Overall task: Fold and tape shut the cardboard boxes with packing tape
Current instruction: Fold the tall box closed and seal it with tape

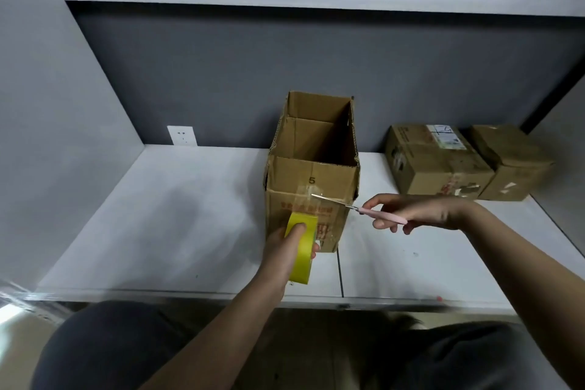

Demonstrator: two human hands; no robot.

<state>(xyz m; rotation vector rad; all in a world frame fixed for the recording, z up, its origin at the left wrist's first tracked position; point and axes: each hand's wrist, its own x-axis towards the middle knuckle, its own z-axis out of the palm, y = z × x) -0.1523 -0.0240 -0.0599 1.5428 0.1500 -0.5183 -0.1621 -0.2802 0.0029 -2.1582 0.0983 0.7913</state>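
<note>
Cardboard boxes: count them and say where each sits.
3. An open box at the table's centre, by the hands; two shut boxes, side by side and touching, at back right: one left, one right. None seems hidden.

head cam, looking fwd/down, desk (177, 199) prob. close

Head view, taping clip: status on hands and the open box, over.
Left hand grips yellow tape roll. Right hand holds pink-handled scissors, blades at clear tape strip. Tall brown cardboard box top open. Nothing blocking.
</note>
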